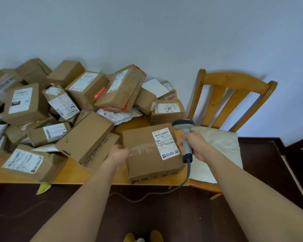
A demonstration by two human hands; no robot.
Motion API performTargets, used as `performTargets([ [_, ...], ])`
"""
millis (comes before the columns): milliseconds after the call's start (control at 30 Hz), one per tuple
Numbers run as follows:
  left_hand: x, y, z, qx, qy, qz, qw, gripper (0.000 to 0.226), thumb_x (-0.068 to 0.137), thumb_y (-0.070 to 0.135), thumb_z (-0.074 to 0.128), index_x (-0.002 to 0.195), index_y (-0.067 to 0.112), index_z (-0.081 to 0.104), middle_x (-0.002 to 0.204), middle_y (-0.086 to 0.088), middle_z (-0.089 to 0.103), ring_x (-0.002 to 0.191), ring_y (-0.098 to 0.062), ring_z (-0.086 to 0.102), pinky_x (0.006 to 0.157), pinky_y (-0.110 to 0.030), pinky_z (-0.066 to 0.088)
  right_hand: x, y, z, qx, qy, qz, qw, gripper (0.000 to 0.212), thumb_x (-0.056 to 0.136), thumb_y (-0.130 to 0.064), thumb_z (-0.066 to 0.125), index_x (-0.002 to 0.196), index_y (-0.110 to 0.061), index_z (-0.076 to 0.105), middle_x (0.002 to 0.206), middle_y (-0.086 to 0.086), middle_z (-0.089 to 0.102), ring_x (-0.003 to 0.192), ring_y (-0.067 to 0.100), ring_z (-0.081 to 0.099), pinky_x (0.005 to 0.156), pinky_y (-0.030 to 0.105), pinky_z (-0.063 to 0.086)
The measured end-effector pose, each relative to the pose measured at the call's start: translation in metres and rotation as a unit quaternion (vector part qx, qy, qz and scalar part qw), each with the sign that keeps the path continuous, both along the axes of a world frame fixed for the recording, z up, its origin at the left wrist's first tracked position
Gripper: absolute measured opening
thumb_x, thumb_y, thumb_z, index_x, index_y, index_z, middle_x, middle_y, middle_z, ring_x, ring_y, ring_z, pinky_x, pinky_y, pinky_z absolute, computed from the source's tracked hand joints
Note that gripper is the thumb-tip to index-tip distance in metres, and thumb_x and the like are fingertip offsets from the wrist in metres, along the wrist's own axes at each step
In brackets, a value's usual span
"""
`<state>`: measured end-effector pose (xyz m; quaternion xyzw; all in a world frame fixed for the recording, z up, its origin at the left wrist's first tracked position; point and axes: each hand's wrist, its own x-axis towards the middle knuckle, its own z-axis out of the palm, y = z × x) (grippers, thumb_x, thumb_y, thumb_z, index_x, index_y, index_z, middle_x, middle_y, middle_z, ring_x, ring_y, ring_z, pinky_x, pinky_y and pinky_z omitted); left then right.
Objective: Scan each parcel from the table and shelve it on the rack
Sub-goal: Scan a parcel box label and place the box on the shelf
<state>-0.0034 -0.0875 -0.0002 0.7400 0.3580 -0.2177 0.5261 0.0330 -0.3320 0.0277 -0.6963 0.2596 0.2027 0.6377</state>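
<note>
Wooden slat-back chair [234, 95] stands beside the right end of the table, back against a pale blue-grey wall [147, 32]. Cream cushion [220, 145] lies on its seat. Dark wood floor [164, 215] below. Yellow scrap [43, 188] hangs at the table's front edge.

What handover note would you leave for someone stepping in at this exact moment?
Right hand grips the scanner, its head over the label of the near parcel.
Left hand rests at that parcel's left edge; its grip is blurred.
The parcel lies flat at the table front, beside the chair.
Nothing visibly shelved; no rack in view.
Left: scan this one, shelve it, then work through the pile.
</note>
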Motion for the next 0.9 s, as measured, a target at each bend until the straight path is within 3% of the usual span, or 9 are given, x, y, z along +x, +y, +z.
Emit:
performTargets([
  [100,-0.005,0.004,0.012,0.011,-0.008,-0.009,1.000,0.060,0.092,0.017,0.064,0.145,0.007,0.038,0.145,-0.014,0.043,0.132,-0.031,0.042,0.105,-0.041,0.037,-0.007,0.006,0.018,0.009,0.003,-0.008,1.000,0.028,0.103,-0.028,0.049,0.124,-0.008,0.049,0.091,0.005,0.060,0.071,0.018,0.060,0.052,0.028,0.047],
  [267,-0.012,0.004,0.031,0.009,-0.032,-0.023,0.999,0.050,0.093,0.013,0.061,0.141,0.008,0.045,0.139,-0.015,0.047,0.122,-0.032,0.049,0.101,-0.042,0.045,-0.033,0.012,0.046,-0.005,-0.006,0.004,1.000,0.034,0.105,-0.032,0.045,0.129,-0.008,0.047,0.097,0.007,0.063,0.067,0.017,0.060,0.049,0.026,0.049],
  [367,-0.025,0.005,0.036,0.000,-0.051,-0.040,0.998,0.044,0.093,0.013,0.060,0.136,0.009,0.050,0.131,-0.013,0.053,0.117,-0.030,0.054,0.098,-0.043,0.049,-0.050,0.016,0.058,-0.035,-0.015,0.013,0.999,0.041,0.104,-0.031,0.047,0.135,-0.004,0.045,0.102,0.011,0.062,0.070,0.017,0.060,0.057,0.027,0.052],
  [500,-0.046,0.010,0.045,-0.025,-0.052,-0.042,0.997,0.028,0.095,0.007,0.055,0.122,0.010,0.060,0.115,-0.010,0.059,0.102,-0.025,0.060,0.079,-0.035,0.053,-0.074,0.024,0.070,-0.082,-0.024,0.028,0.996,0.042,0.103,-0.033,0.046,0.132,-0.002,0.048,0.101,0.013,0.063,0.073,0.020,0.061,0.073,0.033,0.054],
  [633,-0.064,0.014,0.049,-0.034,-0.043,-0.036,0.998,0.027,0.095,0.004,0.052,0.121,0.009,0.060,0.100,-0.008,0.059,0.087,-0.022,0.060,0.062,-0.030,0.049,-0.090,0.029,0.081,-0.118,-0.028,0.031,0.992,0.043,0.103,-0.035,0.045,0.128,-0.001,0.050,0.115,0.018,0.065,0.084,0.026,0.063,0.090,0.040,0.054],
  [733,-0.076,0.014,0.052,-0.035,-0.042,-0.029,0.998,0.023,0.097,0.005,0.050,0.117,0.008,0.061,0.092,-0.008,0.060,0.080,-0.021,0.060,0.063,-0.031,0.050,-0.102,0.031,0.088,-0.118,-0.030,0.034,0.992,0.043,0.101,-0.038,0.046,0.125,-0.003,0.053,0.115,0.020,0.066,0.087,0.028,0.063,0.097,0.044,0.051],
  [900,-0.088,0.015,0.055,-0.040,-0.041,-0.023,0.998,0.020,0.096,0.004,0.053,0.114,0.008,0.062,0.098,-0.010,0.064,0.081,-0.022,0.063,0.067,-0.033,0.052,-0.113,0.036,0.100,-0.127,-0.044,0.025,0.991,0.039,0.101,-0.034,0.049,0.128,-0.006,0.050,0.118,0.017,0.065,0.086,0.025,0.063,0.093,0.039,0.054],
])
